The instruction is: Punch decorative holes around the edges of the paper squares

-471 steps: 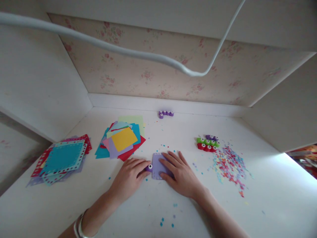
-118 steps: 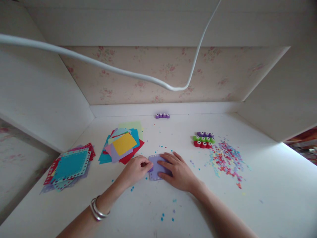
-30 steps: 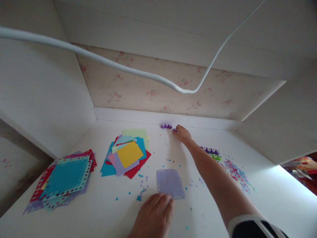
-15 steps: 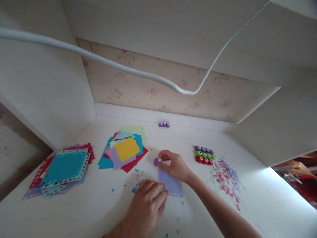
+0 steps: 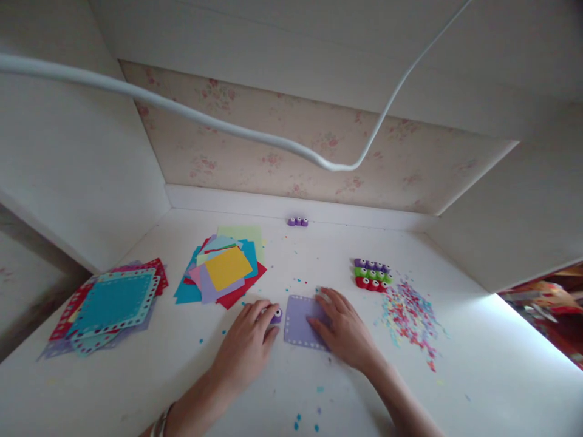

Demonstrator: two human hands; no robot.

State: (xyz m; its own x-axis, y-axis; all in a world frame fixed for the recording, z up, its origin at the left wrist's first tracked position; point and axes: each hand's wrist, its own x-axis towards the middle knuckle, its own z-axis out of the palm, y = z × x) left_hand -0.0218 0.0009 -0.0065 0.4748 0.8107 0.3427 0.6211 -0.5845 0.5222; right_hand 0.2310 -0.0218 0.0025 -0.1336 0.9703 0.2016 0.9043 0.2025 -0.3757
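A lilac paper square [image 5: 298, 321] lies in the middle of the white table, with small holes punched along several edges. My right hand [image 5: 344, 328] rests on its right side, fingers spread and lying flat, covering that edge. Just left of the paper, a small purple paper punch [image 5: 277, 315] with a white-and-black button is held in the fingers of my left hand [image 5: 246, 343]. My left fingers curl round the punch and hide part of it.
Loose coloured sheets [image 5: 228, 270] lie at centre left, and a stack of punched sheets [image 5: 118, 300] at far left. Rows of purple, green and red punches [image 5: 373, 275] stand right, beside scattered confetti [image 5: 412, 315]. Purple punches [image 5: 298, 222] sit at the back. A white cable [image 5: 255, 135] crosses above.
The purple punch has passed from my right hand to my left. The lilac paper has turned, and my right hand now lies flat on it. My left hand has come off the paper.
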